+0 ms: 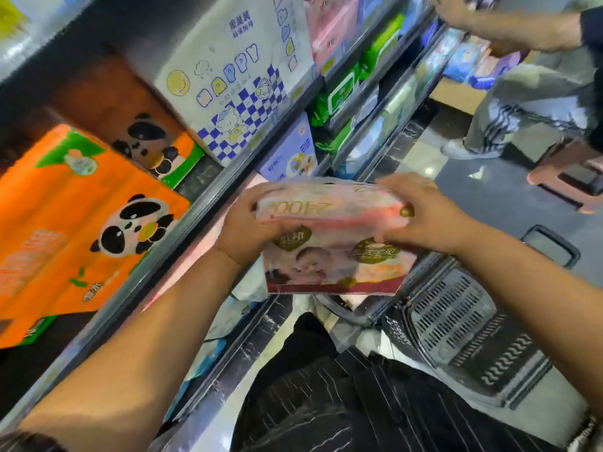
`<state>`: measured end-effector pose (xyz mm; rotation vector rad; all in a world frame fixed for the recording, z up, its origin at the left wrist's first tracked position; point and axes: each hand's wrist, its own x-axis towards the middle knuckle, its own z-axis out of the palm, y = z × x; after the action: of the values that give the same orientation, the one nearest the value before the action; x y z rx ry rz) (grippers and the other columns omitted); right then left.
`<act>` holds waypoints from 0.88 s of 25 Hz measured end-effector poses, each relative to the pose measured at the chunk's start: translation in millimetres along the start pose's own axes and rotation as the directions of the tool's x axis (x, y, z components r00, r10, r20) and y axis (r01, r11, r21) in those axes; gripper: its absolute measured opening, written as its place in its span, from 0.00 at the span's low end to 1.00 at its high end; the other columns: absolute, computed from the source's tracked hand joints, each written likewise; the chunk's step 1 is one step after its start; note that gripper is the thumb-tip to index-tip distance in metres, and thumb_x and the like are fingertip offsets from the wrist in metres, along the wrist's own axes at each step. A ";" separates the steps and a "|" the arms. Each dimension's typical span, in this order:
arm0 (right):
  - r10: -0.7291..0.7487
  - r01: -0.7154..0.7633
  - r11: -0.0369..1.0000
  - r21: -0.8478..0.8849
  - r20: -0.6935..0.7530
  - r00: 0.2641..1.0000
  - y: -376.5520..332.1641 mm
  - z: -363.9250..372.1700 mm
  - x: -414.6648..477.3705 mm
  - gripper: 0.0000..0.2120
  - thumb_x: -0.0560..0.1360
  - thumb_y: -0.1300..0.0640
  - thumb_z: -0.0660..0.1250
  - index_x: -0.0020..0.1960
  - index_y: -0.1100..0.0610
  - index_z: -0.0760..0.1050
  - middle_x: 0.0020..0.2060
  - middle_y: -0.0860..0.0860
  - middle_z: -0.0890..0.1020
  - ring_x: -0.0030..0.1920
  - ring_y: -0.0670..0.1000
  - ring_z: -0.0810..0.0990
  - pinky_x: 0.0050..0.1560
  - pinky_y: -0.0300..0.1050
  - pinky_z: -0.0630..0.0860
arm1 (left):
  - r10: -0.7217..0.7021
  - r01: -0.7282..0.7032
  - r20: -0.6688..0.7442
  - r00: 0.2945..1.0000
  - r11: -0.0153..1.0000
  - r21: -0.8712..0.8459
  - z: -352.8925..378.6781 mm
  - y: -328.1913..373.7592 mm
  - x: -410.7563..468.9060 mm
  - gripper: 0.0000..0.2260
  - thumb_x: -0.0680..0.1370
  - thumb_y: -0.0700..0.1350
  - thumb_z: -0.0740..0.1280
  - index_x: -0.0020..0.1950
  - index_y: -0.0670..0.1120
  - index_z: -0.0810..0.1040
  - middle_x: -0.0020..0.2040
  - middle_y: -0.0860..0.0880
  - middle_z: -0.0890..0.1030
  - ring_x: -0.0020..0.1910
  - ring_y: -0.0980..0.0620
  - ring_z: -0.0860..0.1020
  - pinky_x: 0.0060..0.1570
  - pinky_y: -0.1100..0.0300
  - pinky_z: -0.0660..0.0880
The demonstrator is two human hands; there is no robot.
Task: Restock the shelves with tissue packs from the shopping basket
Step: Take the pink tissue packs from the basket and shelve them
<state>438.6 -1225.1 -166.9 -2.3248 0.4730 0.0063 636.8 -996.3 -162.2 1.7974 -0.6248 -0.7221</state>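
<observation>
Both hands clamp a pink tissue pack (pixel 332 236) in mid-air: left hand (pixel 248 230) on its left end, right hand (pixel 427 216) on its right. The grey shopping basket (pixel 463 334) sits below the right hand; shelves (pixel 208 197) stand beyond the left. Likely mid-carry; next, find a gap and slide it in.

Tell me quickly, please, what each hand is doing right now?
Left hand: fingers closed on the left end of the pink tissue pack.
Right hand: fingers closed on the right end of that pack.
</observation>
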 end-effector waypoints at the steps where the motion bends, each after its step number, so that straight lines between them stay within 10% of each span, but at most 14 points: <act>1: -0.024 0.026 0.999 0.030 -0.043 0.999 -10.0 3.3 1.0 0.43 0.60 0.38 0.78 0.70 0.49 0.68 0.67 0.54 0.69 0.68 0.53 0.64 0.69 0.44 0.58 | -0.017 0.015 -0.036 0.999 0.999 -0.038 -9.2 4.6 -12.0 0.30 0.55 0.44 0.81 0.56 0.51 0.79 0.52 0.51 0.80 0.47 0.58 0.81 0.43 0.64 0.78; 5: -0.001 0.038 0.965 0.261 -0.139 0.990 -46.8 15.7 5.5 0.43 0.56 0.41 0.78 0.68 0.52 0.71 0.66 0.51 0.65 0.65 0.45 0.65 0.58 0.18 0.56 | -0.046 0.028 -0.211 0.976 0.996 -0.088 -40.3 23.1 -57.3 0.27 0.56 0.44 0.81 0.52 0.59 0.79 0.48 0.53 0.83 0.45 0.57 0.82 0.42 0.62 0.79; 10: -0.054 0.097 0.848 0.522 -0.097 0.994 -98.8 21.3 3.7 0.32 0.64 0.61 0.80 0.64 0.47 0.72 0.60 0.50 0.77 0.54 0.43 0.78 0.49 0.31 0.77 | -0.066 -0.012 -0.323 0.944 0.972 -0.235 -79.4 40.2 -120.2 0.24 0.64 0.38 0.76 0.59 0.46 0.77 0.48 0.46 0.85 0.48 0.44 0.83 0.42 0.55 0.80; 15: -0.202 0.202 0.814 0.545 -0.061 0.978 -163.3 36.5 6.3 0.37 0.52 0.42 0.80 0.57 0.30 0.70 0.57 0.48 0.79 0.57 0.49 0.80 0.58 0.54 0.78 | -0.088 -0.063 -0.470 0.878 0.953 -0.296 -117.6 41.2 -173.0 0.28 0.58 0.46 0.77 0.58 0.49 0.78 0.51 0.43 0.84 0.48 0.41 0.83 0.44 0.52 0.79; 22: -0.277 0.303 0.811 0.501 -0.127 0.952 -255.4 60.8 3.9 0.34 0.54 0.41 0.78 0.56 0.33 0.68 0.57 0.43 0.78 0.54 0.42 0.79 0.55 0.36 0.76 | 0.009 -0.233 -0.704 0.710 0.947 -0.222 -163.4 57.5 -236.5 0.22 0.66 0.43 0.76 0.58 0.54 0.77 0.54 0.47 0.83 0.51 0.47 0.82 0.45 0.56 0.79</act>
<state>536.6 -1018.8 -37.3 -1.8396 0.1088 -0.2931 590.3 -743.1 -22.0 1.5609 -0.1024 0.0049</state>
